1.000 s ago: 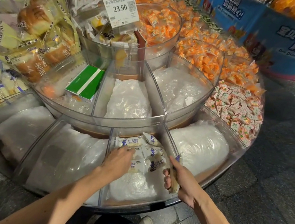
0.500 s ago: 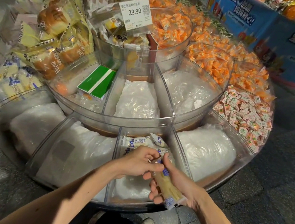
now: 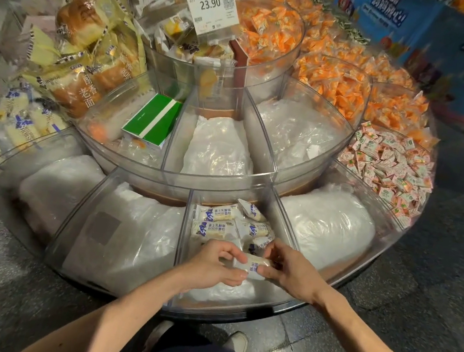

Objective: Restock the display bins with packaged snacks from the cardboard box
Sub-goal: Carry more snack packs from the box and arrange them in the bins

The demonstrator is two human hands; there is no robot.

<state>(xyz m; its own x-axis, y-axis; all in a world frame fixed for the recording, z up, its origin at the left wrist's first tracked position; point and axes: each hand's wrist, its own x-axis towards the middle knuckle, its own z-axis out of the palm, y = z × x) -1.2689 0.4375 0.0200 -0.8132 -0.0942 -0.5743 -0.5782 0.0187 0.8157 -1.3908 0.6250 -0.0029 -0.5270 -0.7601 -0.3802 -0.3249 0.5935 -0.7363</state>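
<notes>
Grey stone floor (image 3: 433,302) surrounds a tiered clear display (image 3: 216,187); its six-o'clock bin (image 3: 182,247) is barely filled; left hand (image 3: 213,268) and right hand (image 3: 291,270) both pinch one snack packet (image 3: 254,267) above it; best laid flat, label up, against the laid packets (image 3: 216,224) toward twelve.

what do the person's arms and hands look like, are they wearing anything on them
The left hand and right hand are ungloved. Both arms are bare all the way to the frame edge, with no sleeves in view. No watch, bracelet or ring shows on either wrist or on the fingers that are visible.
</notes>
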